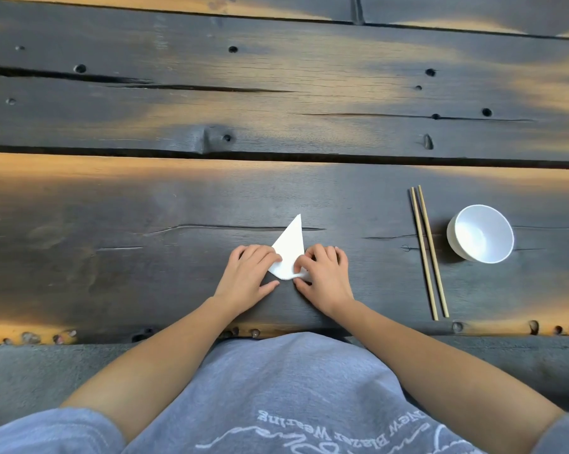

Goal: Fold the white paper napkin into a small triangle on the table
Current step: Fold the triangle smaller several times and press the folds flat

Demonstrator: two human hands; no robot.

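The white paper napkin (289, 249) lies on the dark wooden table (145, 257) as a narrow triangle whose tip points away from me. My left hand (248, 276) rests flat on the napkin's left lower corner, fingers pressing on it. My right hand (325, 276) pinches the napkin's lower right edge between thumb and fingers, where a small flap curls up. Both hands hide the napkin's near edge.
A pair of wooden chopsticks (427, 253) lies to the right, pointing away from me. Beside them stands an empty white bowl (481, 233). The table's near edge (276, 332) runs just in front of my grey shirt. Deep gaps separate the planks farther back.
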